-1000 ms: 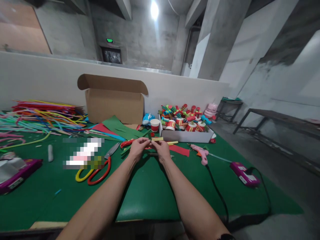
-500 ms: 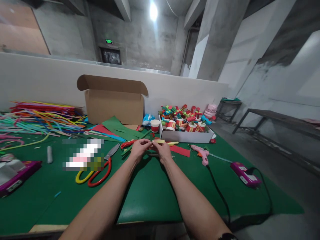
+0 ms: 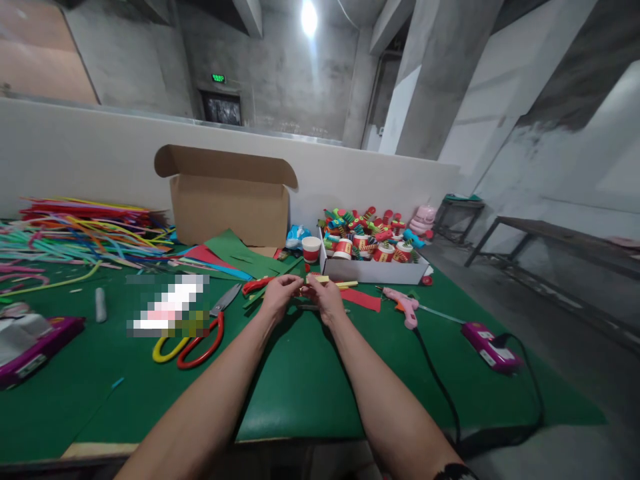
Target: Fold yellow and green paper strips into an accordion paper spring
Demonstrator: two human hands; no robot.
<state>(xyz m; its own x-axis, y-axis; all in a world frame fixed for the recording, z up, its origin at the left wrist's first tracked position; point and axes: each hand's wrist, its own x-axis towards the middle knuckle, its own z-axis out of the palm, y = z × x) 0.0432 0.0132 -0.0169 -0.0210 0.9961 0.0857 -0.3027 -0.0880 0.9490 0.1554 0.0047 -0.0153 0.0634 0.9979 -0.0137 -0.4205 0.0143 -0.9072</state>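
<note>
My left hand [image 3: 279, 295] and my right hand [image 3: 326, 299] meet above the middle of the green table, fingertips pinched close together. Something small is between them, mostly hidden, and I cannot make out its kind. A small green and red bit shows just past the fingertips. Yellow strips [image 3: 349, 285] lie behind and beside my right hand, with a red paper strip [image 3: 364, 300] to its right. By my left hand are a red-handled tool [image 3: 255, 285] and green paper strips. Beyond both hands stands a red and white paper cup [image 3: 311, 253].
Large scissors [image 3: 219, 333] with red and yellow handles lie left. A pink glue gun [image 3: 404, 307] with a black cord lies right, near a purple power strip [image 3: 491, 348]. A white box [image 3: 370, 271] holds decorated cups; pipe cleaners [image 3: 75, 233] pile far left by a cardboard box [image 3: 230, 207].
Both hands stay almost in place, fingers still together, with slight finger movement. A small green and red bit now shows above the fingertips. The view has shifted slightly.
</note>
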